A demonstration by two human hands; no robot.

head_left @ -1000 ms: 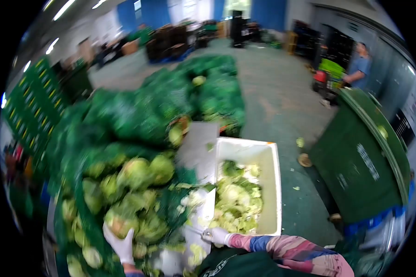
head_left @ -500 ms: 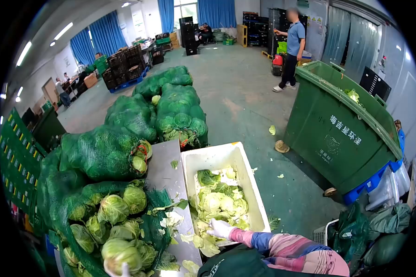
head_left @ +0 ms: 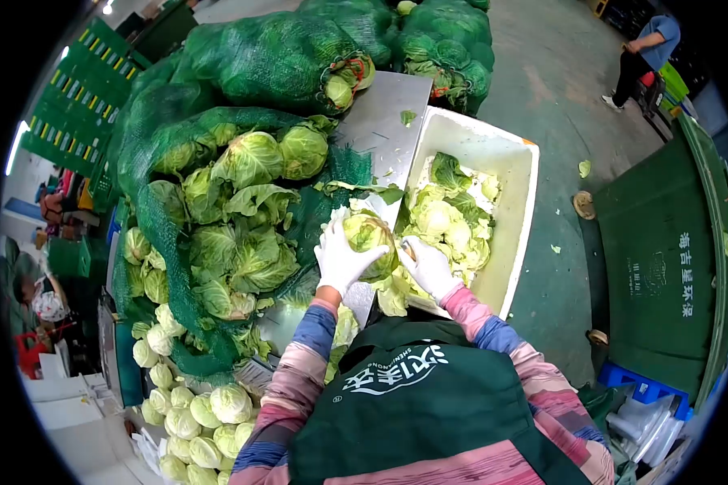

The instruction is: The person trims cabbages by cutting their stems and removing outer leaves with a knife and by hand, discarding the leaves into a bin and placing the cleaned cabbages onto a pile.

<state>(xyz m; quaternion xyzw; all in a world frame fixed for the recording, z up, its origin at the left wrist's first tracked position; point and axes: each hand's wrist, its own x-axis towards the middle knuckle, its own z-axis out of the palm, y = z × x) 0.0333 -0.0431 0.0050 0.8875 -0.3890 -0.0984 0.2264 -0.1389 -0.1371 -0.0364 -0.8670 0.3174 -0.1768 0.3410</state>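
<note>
My left hand [head_left: 344, 257], in a white glove, is wrapped round the left side of a green cabbage [head_left: 367, 234] held over the edge of the metal table. My right hand [head_left: 430, 271], also gloved, is closed at the cabbage's right side. A small brownish piece shows at its fingers, too small to name. Just beyond is a white foam box [head_left: 514, 218] with loose cabbage leaves [head_left: 441, 218] in it. To the left, an open green mesh sack [head_left: 150, 234] spills whole cabbages [head_left: 251, 160] onto the table.
Full mesh sacks [head_left: 275, 65] lie at the back. Pale trimmed cabbages [head_left: 202, 416] are piled at the lower left. A large green bin [head_left: 655, 250] stands on the right, with a person [head_left: 651, 48] behind it. Green crates [head_left: 81, 97] are stacked at the far left.
The view has swung down and left. My left hand has come up from the sack with a cabbage. My right hand has moved from the foam box to the cabbage's side.
</note>
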